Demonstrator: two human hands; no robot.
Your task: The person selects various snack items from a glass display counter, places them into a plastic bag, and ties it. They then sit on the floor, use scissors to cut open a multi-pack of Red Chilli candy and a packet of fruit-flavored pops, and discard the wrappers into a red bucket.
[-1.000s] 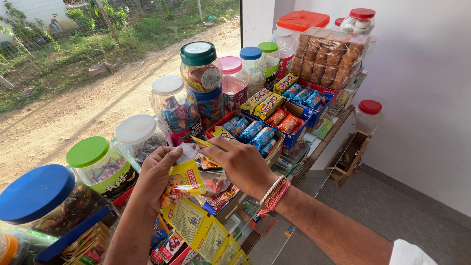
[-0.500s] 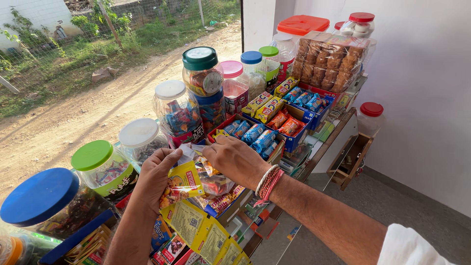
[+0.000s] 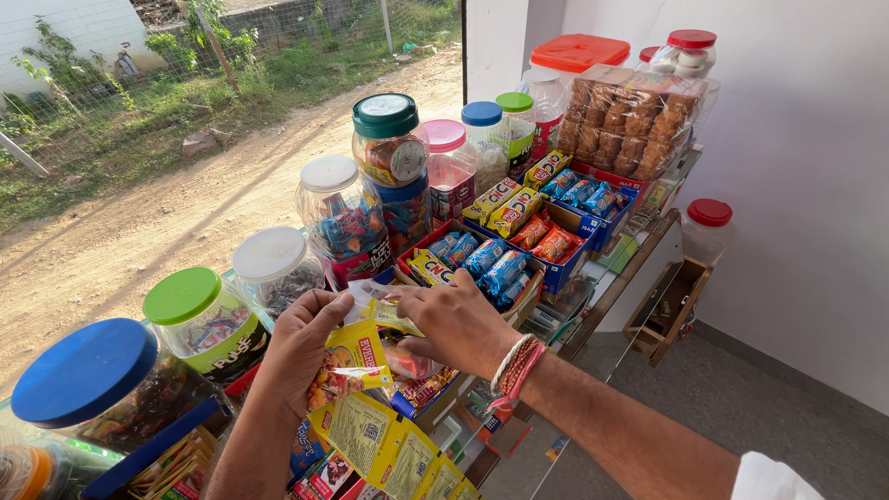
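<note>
Two hands: the left hand and the right hand, whose fingers meet on one yellow sachet. One strip of yellow sachets hangs just below the fingers. Eleven lidded jars stand beyond and beside the fingers: one blue-lidded jar, one green-lidded jar, two white-lidded jars, one dark-green-lidded jar, one pink-lidded jar, one small blue-lidded jar, one small green-lidded jar, three red-lidded jars. Two open cartons of wrapped snack bars lie just past the fingertips. One clear bag of biscuits sits farthest off.
</note>
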